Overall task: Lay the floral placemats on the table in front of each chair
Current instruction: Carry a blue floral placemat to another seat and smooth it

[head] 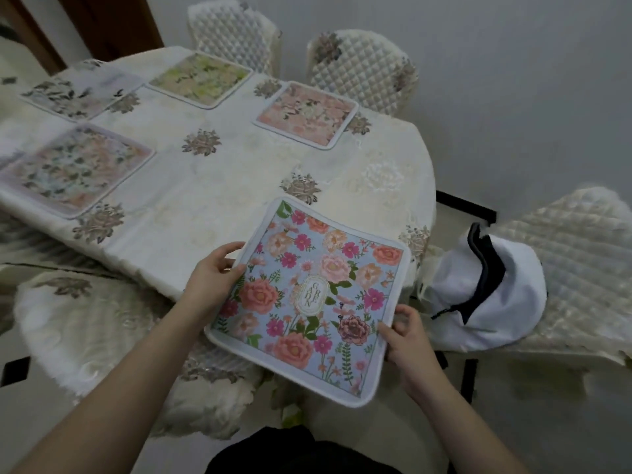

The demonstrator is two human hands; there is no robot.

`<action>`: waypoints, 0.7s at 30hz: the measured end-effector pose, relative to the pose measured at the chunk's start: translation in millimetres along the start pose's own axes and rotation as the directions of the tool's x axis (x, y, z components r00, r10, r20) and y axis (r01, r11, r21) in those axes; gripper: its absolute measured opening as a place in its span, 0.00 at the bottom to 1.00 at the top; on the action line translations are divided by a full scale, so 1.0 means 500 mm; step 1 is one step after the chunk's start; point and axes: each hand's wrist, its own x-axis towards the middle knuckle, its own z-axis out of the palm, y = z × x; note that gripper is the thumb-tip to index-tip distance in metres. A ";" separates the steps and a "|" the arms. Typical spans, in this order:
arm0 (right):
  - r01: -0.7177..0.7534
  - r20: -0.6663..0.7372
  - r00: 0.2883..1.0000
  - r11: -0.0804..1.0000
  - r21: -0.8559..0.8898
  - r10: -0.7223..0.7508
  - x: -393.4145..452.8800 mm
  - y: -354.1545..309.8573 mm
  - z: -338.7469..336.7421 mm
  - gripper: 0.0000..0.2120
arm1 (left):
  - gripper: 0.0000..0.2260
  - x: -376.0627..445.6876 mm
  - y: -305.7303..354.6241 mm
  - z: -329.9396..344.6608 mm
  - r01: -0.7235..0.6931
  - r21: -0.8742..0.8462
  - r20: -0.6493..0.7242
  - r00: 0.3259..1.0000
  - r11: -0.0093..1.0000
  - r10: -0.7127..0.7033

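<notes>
Head view: person holds a blue floral square placemat w/ white border (309, 299) in both hands, over the near edge of the counter (219, 186), which has a cream embroidered cloth. Mat is tilted, far corner over the cloth, near half hanging past the edge, not yet flat.

Left hand (213, 273): grip pinching the mat's left edge, thumb on top, fingers under. Right hand (408, 340): grip pinching the near-right edge, fingers curled round the border.

Four mats already down: pink one (306, 114) and green-yellow one (201, 78) by the two quilted chairs (362, 73) at the far side, pale grey one (80, 92) far left, lilac-pink one (73, 169) on the left.

Step in hand, prob: placing mat no. 5 at the near-right end. Next move calls for pushing it fwd fully onto the cloth, squaring it to the edge, lowering flat, then letting go.

Quilted chair at right (578, 248) carries a white bag w/ dark zip (492, 285); fluffy cream chair (85, 319) near left. Which chair this mat serves: can't tell for sure.
</notes>
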 end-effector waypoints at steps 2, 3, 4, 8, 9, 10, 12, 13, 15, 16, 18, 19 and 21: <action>-0.009 0.033 0.999 1.000 -0.017 0.010 0.028 -0.016 0.023 0.12 | 0.13 0.027 -0.005 -0.020 0.001 -0.001 -0.019 1.000 1.000 -0.001; -0.015 0.048 0.999 1.000 -0.026 0.016 0.041 -0.023 0.034 0.12 | 0.13 0.040 -0.008 -0.029 0.000 0.005 -0.028 1.000 1.000 0.000; -0.027 0.055 0.998 0.999 -0.032 0.029 0.053 -0.029 0.045 0.12 | 0.14 0.053 -0.010 -0.038 -0.001 0.013 -0.038 0.999 1.000 0.001; -0.057 0.103 0.993 0.997 -0.058 0.063 0.098 -0.046 0.087 0.12 | 0.15 0.092 -0.012 -0.065 0.021 0.065 -0.093 0.996 0.998 -0.015; -0.059 0.116 0.991 0.995 -0.081 0.069 0.108 -0.048 0.095 0.12 | 0.15 0.099 -0.012 -0.070 0.030 0.074 -0.102 0.995 0.997 -0.022; -0.061 0.125 0.989 0.993 -0.099 0.074 0.117 -0.049 0.102 0.11 | 0.15 0.104 -0.013 -0.074 0.039 0.082 -0.111 0.993 0.996 -0.030; -0.063 0.160 0.983 0.989 -0.137 0.084 0.144 -0.054 0.119 0.11 | 0.14 0.118 -0.019 -0.085 0.064 0.097 -0.152 0.987 0.993 -0.049; -0.059 0.184 0.979 0.985 -0.162 0.089 0.158 -0.058 0.127 0.11 | 0.14 0.123 -0.021 -0.090 0.073 0.105 -0.171 0.984 0.992 -0.055; -0.039 0.249 0.964 0.975 -0.217 0.094 0.189 -0.070 0.142 0.12 | 0.14 0.133 -0.020 -0.100 0.080 0.121 -0.210 0.976 0.989 -0.053; -0.027 0.284 0.954 0.969 -0.247 0.099 0.205 -0.077 0.148 0.12 | 0.14 0.135 -0.018 -0.103 0.076 0.133 -0.230 0.972 0.988 -0.044; -0.009 0.354 0.928 0.957 -0.291 0.117 0.235 -0.096 0.161 0.12 | 0.13 0.139 -0.010 -0.110 0.089 0.162 -0.283 0.958 0.983 -0.040; -0.011 0.388 0.912 0.954 -0.300 0.133 0.248 -0.106 0.169 0.12 | 0.13 0.143 -0.008 -0.113 0.106 0.169 -0.310 0.950 0.980 -0.050; -0.021 0.448 0.877 0.947 -0.320 0.171 0.274 -0.120 0.184 0.13 | 0.11 0.157 -0.005 -0.118 0.161 0.184 -0.368 0.926 0.970 -0.083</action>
